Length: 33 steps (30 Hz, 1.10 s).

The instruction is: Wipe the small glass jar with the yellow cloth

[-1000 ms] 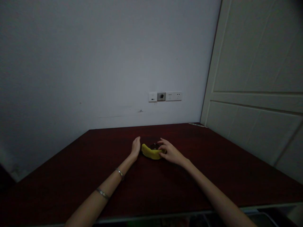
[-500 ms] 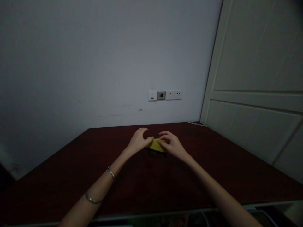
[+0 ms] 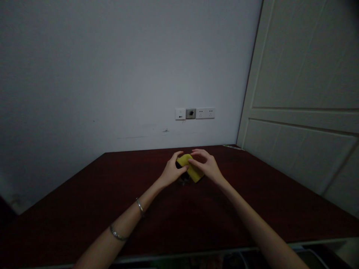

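A small yellow sheet [image 3: 195, 173] is held up over the dark red table, tilted down to the right and bent near its top. Whether it is cloth or paper, I cannot tell. My left hand [image 3: 173, 170] grips its left side, the thumb tip reaching its front face and the fingers curled behind the upper left corner. My right hand [image 3: 207, 166] pinches the upper edge, with its thumb on the front and its fingers behind. Two silver bangles [image 3: 139, 206] circle my left forearm. A dark shadow or reflection lies under the sheet.
The dark red table [image 3: 134, 179] reaches back to a pale wall [image 3: 126, 74] with a row of sockets [image 3: 205, 113]. A cream panelled door [image 3: 303, 82] stands along the right. Below the table's front edge, dimly lit items show.
The yellow sheet has gone from lying nearly level to tilted and raised, with more of its face showing. My left hand has moved right and closer to my right hand, which has risen slightly.
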Motion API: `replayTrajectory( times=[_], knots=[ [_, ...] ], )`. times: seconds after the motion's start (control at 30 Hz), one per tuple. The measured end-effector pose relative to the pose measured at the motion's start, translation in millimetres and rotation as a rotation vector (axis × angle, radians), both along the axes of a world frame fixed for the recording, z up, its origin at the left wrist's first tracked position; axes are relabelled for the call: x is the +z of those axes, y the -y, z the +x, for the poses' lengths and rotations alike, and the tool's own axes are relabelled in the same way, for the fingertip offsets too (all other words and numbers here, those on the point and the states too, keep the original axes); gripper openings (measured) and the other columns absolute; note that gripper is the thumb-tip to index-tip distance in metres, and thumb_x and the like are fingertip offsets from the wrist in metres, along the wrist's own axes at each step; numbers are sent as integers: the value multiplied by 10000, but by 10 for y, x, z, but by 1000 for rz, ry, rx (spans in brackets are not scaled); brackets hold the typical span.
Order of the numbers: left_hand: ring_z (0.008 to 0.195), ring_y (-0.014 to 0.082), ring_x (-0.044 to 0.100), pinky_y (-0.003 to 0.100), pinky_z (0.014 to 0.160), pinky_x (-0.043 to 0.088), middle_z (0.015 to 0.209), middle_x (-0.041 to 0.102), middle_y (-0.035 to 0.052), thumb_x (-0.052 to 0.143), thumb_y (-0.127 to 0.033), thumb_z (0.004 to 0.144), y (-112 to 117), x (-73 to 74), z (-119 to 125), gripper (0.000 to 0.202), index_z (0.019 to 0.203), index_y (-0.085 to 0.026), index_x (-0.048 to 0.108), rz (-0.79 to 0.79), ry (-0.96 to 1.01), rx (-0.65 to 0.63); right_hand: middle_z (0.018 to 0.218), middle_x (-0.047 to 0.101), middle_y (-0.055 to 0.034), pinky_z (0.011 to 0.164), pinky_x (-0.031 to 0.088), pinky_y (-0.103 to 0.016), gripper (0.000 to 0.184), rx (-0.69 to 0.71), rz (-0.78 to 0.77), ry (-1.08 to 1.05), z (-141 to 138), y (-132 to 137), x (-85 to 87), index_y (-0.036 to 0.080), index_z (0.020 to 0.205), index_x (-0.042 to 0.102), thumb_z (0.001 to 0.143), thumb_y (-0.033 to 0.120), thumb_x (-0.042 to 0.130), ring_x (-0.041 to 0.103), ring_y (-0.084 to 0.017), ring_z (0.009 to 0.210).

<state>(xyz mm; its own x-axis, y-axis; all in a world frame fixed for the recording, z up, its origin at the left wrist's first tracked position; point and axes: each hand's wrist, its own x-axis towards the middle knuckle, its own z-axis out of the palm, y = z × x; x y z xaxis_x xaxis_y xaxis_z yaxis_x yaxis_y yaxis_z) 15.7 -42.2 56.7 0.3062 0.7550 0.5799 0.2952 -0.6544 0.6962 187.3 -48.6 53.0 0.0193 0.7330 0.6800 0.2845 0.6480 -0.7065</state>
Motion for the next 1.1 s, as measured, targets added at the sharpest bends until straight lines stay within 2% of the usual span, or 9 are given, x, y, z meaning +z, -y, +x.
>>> replayTrajectory(
  times=[0.1, 0.2, 0.27, 0.47, 0.6, 0.77, 0.97, 1.03, 1.1],
  knots=[
    [966, 201, 561, 357, 861, 455, 1141, 558, 88, 622, -212, 685, -74, -30, -13, 552, 1199, -162, 427, -86, 94, -42, 1126, 604, -83, 906, 449, -382, 470, 147, -197, -35, 76, -14, -40, 219, 1080, 580, 659, 397, 689, 574, -212, 1027],
    [957, 207, 572, 349, 843, 468, 1120, 574, 83, 616, -201, 681, -124, -70, 8, 583, 1224, -157, 409, -180, 195, -87, 1118, 626, -81, 864, 478, -359, 510, 338, -388, -83, 108, -42, -114, 210, 1143, 543, 691, 420, 651, 606, -208, 989],
    [957, 209, 577, 344, 837, 474, 1106, 583, 80, 603, -179, 681, -157, -106, 38, 588, 1233, -159, 402, -227, 258, -85, 1093, 645, -70, 855, 483, -351, 512, 393, -446, -85, 109, -63, -165, 201, 1148, 550, 696, 420, 646, 618, -211, 971],
    [972, 199, 584, 360, 878, 456, 1047, 600, 92, 636, -133, 662, -389, -276, 30, 670, 1263, -154, 339, -333, 290, -164, 862, 712, -50, 767, 506, -358, 418, 253, -537, -82, 190, -193, -276, 140, 953, 666, 613, 377, 715, 654, -224, 799],
    [1100, 250, 516, 387, 936, 410, 1204, 497, 194, 715, -230, 630, -573, -447, -93, 750, 1265, -106, 336, -432, 202, -70, 768, 704, -46, 647, 515, -297, 277, 119, -622, -339, 340, -313, -297, 143, 864, 660, 626, 280, 697, 646, -187, 671],
    [1240, 311, 384, 427, 1012, 322, 1337, 356, 260, 763, -412, 565, -669, -697, -214, 1054, 1379, -112, 164, -511, 38, -79, 741, 684, -83, 515, 496, -284, 225, 217, -841, -461, 466, -373, -308, 139, 849, 605, 718, 321, 598, 623, -177, 593],
    [1249, 307, 379, 416, 1035, 287, 1384, 289, 272, 809, -392, 485, -657, -877, -207, 1225, 1407, -115, 51, -559, -17, -181, 775, 682, -79, 584, 502, -303, 274, 196, -766, -260, 413, -469, -292, 137, 921, 605, 678, 263, 587, 624, -187, 634],
    [1227, 303, 406, 421, 1038, 280, 1369, 320, 261, 819, -374, 466, -632, -907, -188, 1248, 1407, -112, 41, -548, -31, -187, 869, 679, -62, 656, 502, -310, 364, 131, -642, -94, 361, -514, -251, 158, 998, 594, 635, 191, 594, 630, -190, 717],
    [1212, 299, 423, 435, 1044, 267, 1344, 364, 243, 825, -357, 457, -607, -934, -170, 1258, 1407, -114, 36, -528, -33, -182, 994, 654, -63, 780, 479, -332, 442, 23, -421, 164, 299, -535, -196, 168, 1031, 588, 594, 105, 581, 613, -201, 862]
  ],
)
